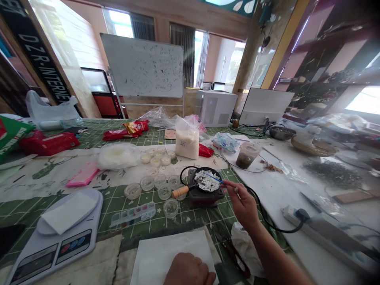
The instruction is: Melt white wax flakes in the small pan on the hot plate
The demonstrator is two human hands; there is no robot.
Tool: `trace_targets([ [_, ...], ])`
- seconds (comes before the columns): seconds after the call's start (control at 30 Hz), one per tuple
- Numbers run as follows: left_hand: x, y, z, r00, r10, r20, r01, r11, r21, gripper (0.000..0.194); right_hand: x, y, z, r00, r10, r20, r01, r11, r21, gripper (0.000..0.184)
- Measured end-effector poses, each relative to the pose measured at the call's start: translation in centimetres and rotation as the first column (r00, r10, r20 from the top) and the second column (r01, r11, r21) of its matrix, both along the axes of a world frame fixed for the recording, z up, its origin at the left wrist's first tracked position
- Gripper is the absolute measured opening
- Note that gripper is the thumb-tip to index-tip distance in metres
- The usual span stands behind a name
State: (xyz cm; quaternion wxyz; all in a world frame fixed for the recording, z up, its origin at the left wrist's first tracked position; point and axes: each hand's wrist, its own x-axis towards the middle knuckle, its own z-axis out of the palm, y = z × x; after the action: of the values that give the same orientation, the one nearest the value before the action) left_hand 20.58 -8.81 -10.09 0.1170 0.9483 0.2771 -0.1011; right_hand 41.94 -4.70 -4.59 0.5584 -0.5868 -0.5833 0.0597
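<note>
My right hand (pixel 241 201) pinches a thin blue stick (pixel 214 178) whose far end lies in white, flaky bits (pixel 204 181). These bits fill a small black frying pan (pixel 219 174) with a wooden handle (pixel 179 192) pointing left. Under the pan sits a small dark electric hot plate (pixel 204 196). Closed in a fist, my left hand (pixel 190 270) rests on a sheet of white paper (pixel 175 247) at the bottom of the view. No object shows in its fingers. Several small clear round containers (pixel 164 190) stand left of the pan.
Scissors (pixel 234 253) and crumpled tissue (pixel 245 245) lie near my right forearm. A kitchen scale (pixel 92 209) stands at left, a pill organizer (pixel 133 215) closer in. Behind are a bag of white grains (pixel 187 138) and a plastic cup (pixel 247 154). A power strip (pixel 292 215) lies right, its black cable running leftward.
</note>
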Motion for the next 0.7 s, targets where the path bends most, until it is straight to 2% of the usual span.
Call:
trace_targets([
  [0.07, 0.0, -0.1, -0.2, 1.0, 0.009, -0.005, -0.009, 1.0, 0.012, 0.028, 0.1, -0.2, 0.2, 0.999, 0.04, -0.01, -0.04, 0.999, -0.029, 0.024],
  [0.1, 0.0, -0.1, -0.3, 1.0, 0.015, -0.012, -0.014, 1.0, 0.009, 0.029, 0.2, -0.4, 0.4, 0.999, 0.021, -0.034, -0.022, 0.999, -0.032, 0.024],
  [0.2, 0.1, 0.0, -0.5, 1.0, 0.027, -0.007, -0.027, 1.0, -0.007, 0.03, 0.6, -1.1, 1.0, 0.981, -0.163, -0.104, 0.165, 0.986, 0.01, 0.026],
  [0.27, 0.1, 0.0, -0.5, 0.999, 0.033, 0.006, -0.032, 0.999, -0.027, 0.03, 0.7, -1.2, 1.2, 0.967, -0.246, -0.07, 0.249, 0.968, 0.037, 0.026],
  [0.37, 0.1, 0.1, -0.1, 0.999, 0.039, 0.008, -0.039, 0.998, -0.046, 0.031, 0.5, -1.0, 1.2, 0.989, -0.149, 0.025, 0.149, 0.989, 0.006, 0.025],
  [0.43, 0.1, 0.2, 0.4, 0.999, 0.041, 0.02, -0.04, 0.998, -0.05, 0.03, 0.3, -1.1, 1.1, 0.998, -0.057, -0.007, 0.057, 0.998, 0.0, 0.024],
  [0.53, 0.3, 0.3, 1.3, 0.999, 0.042, 0.004, -0.042, 0.996, -0.079, 0.031, 0.3, -1.3, 1.1, 0.996, 0.001, -0.089, 0.002, 1.0, 0.025, 0.024],
  [0.6, 0.4, 0.4, 1.8, 0.998, 0.033, -0.052, -0.039, 0.994, -0.105, 0.032, 0.6, -1.4, 1.1, 0.996, -0.01, -0.092, 0.01, 1.0, 0.0, 0.024],
  [0.7, 0.4, 0.3, 2.0, 0.996, 0.016, -0.09, -0.027, 0.993, -0.115, 0.032, 1.2, -1.2, 1.1, 0.99, -0.099, -0.097, 0.097, 0.995, -0.026, 0.024],
])
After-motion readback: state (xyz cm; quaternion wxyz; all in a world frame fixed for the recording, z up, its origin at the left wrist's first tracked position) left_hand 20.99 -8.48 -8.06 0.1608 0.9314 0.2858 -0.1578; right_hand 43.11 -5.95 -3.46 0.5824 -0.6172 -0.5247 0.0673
